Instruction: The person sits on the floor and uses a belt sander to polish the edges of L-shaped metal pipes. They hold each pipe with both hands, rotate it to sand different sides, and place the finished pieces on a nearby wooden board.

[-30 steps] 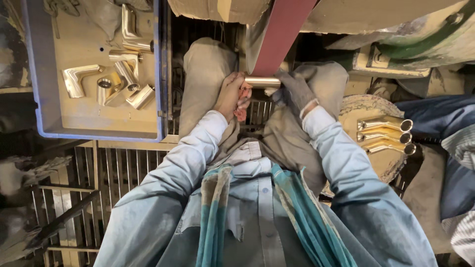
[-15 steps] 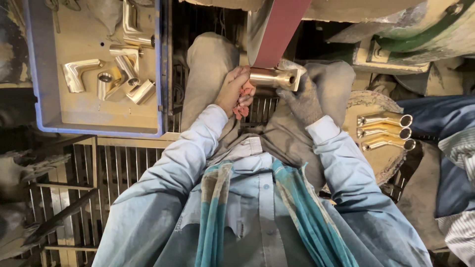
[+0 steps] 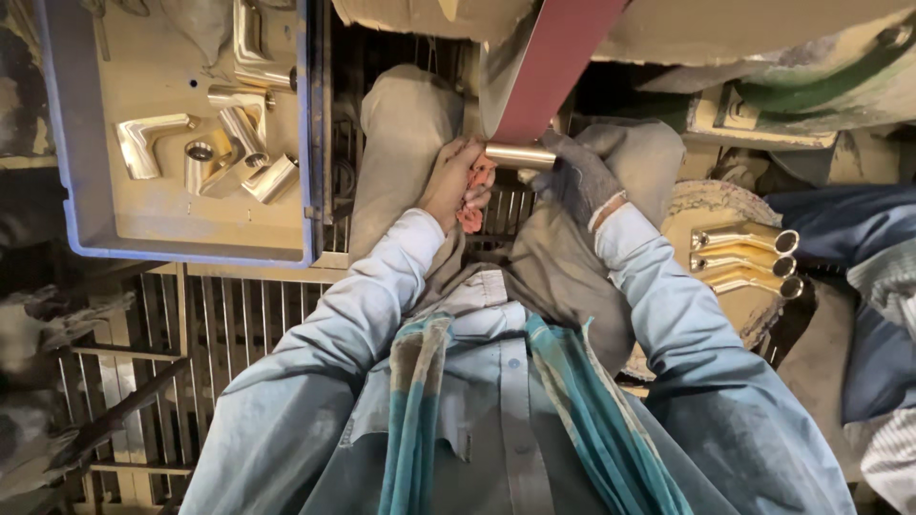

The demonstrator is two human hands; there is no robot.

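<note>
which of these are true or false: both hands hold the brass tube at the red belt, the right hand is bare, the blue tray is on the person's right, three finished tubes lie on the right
1. Both hands hold the brass tube at the red sanding belt. True: left hand and right hand grip it.
2. The right hand is bare. False: it wears a grey glove.
3. The blue tray is on the person's right. False: it sits on the left, holding brass fittings.
4. Three brass tubes lie on the right. True.
</note>
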